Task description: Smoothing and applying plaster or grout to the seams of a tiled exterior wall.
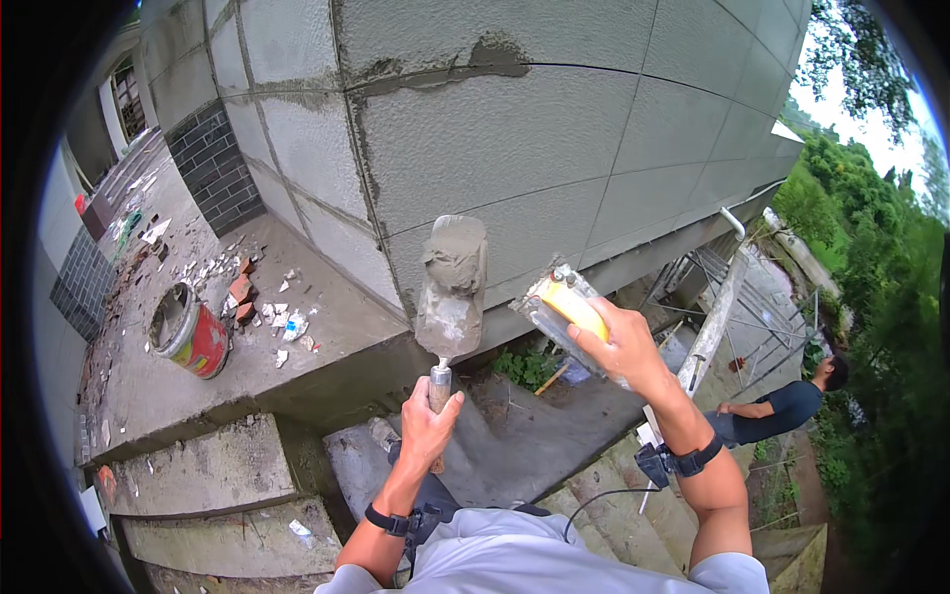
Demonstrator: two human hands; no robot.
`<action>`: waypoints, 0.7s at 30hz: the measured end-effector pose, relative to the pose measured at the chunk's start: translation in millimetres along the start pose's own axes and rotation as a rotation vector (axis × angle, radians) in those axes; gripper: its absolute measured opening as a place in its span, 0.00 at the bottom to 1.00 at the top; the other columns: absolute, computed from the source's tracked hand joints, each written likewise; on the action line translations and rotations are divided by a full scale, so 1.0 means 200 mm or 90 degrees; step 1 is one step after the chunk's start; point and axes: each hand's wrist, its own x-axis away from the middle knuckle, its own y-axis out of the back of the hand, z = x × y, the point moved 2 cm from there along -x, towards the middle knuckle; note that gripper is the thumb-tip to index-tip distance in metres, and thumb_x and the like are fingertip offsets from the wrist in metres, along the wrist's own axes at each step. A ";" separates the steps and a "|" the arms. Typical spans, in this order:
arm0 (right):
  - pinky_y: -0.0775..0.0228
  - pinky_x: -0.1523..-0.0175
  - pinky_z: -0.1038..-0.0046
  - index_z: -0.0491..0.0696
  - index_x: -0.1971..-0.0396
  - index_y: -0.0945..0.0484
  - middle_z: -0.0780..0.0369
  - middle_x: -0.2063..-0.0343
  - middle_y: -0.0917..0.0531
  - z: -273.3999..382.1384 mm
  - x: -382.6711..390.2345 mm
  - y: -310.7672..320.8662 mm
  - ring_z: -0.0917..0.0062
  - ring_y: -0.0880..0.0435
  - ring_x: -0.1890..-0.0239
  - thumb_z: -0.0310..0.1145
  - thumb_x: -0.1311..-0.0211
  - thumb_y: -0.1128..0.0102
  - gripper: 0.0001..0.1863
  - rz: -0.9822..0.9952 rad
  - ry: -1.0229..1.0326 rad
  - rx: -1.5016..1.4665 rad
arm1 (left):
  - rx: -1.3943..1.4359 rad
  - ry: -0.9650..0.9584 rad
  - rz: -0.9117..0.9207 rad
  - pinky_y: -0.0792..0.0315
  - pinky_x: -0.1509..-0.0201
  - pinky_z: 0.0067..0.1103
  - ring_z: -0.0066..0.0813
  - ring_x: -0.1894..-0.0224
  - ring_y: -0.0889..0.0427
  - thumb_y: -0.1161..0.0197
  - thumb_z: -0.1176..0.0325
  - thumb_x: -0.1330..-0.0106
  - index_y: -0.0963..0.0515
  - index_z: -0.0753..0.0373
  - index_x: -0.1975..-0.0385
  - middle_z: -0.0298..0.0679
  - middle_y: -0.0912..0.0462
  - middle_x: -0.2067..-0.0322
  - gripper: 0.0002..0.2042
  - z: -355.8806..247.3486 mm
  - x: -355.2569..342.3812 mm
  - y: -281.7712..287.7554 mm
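My left hand (pixel 427 424) is closed round the wooden handle of a trowel (pixel 457 327). The trowel's long blade points away from me toward the wall corner, with a lump of wet grey mortar (pixel 455 262) on its far half. In my right hand (pixel 623 346) is a plastering float (pixel 564 317), gripped by its yellow handle. Mortar clings to the float's far edge. Ahead of both tools stands the grey tiled wall (pixel 515 148). Mortar is smeared along its corner and one upper joint; whether the float touches the wall I cannot tell.
On the ledge to the left stands a red bucket (pixel 203 342), near broken bricks (pixel 240 292) and scattered white rubble. Concrete steps (pixel 198 470) lie lower left. A person in dark clothes (pixel 787 411) is at the right, below metal scaffold frames (pixel 757 307). A pipe (pixel 714 327) runs nearby.
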 end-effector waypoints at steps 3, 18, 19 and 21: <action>0.28 0.64 0.59 0.41 0.59 0.23 0.47 0.74 0.18 0.09 -0.11 -0.08 0.49 0.19 0.69 0.46 0.38 0.40 0.21 -0.047 0.002 0.021 | -0.015 -0.019 -0.013 0.31 0.69 0.31 0.34 0.77 0.29 0.32 0.57 0.41 0.29 0.66 0.68 0.44 0.27 0.80 0.18 -0.03 -0.05 -0.03; 0.27 0.64 0.56 0.41 0.66 0.22 0.45 0.76 0.18 -0.22 -0.35 -0.18 0.48 0.18 0.69 0.46 0.40 0.40 0.20 -0.127 -0.054 0.049 | 0.025 -0.033 -0.100 0.32 0.68 0.28 0.28 0.76 0.32 0.32 0.60 0.39 0.30 0.66 0.68 0.40 0.29 0.80 0.16 -0.11 -0.20 0.04; 0.28 0.66 0.60 0.41 0.67 0.22 0.47 0.78 0.19 -0.28 -0.44 -0.11 0.53 0.18 0.73 0.47 0.39 0.39 0.21 -0.188 -0.042 -0.008 | 0.035 -0.037 -0.100 0.33 0.69 0.27 0.25 0.75 0.34 0.32 0.60 0.39 0.30 0.66 0.69 0.37 0.29 0.79 0.17 -0.12 -0.19 0.08; 0.33 0.74 0.72 0.40 0.69 0.24 0.62 0.84 0.25 -0.25 -0.64 0.04 0.80 0.26 0.81 0.45 0.36 0.41 0.20 -0.264 -0.054 -0.207 | 0.020 -0.014 -0.097 0.34 0.69 0.25 0.24 0.74 0.35 0.32 0.60 0.40 0.30 0.66 0.69 0.36 0.30 0.79 0.17 -0.12 -0.13 0.17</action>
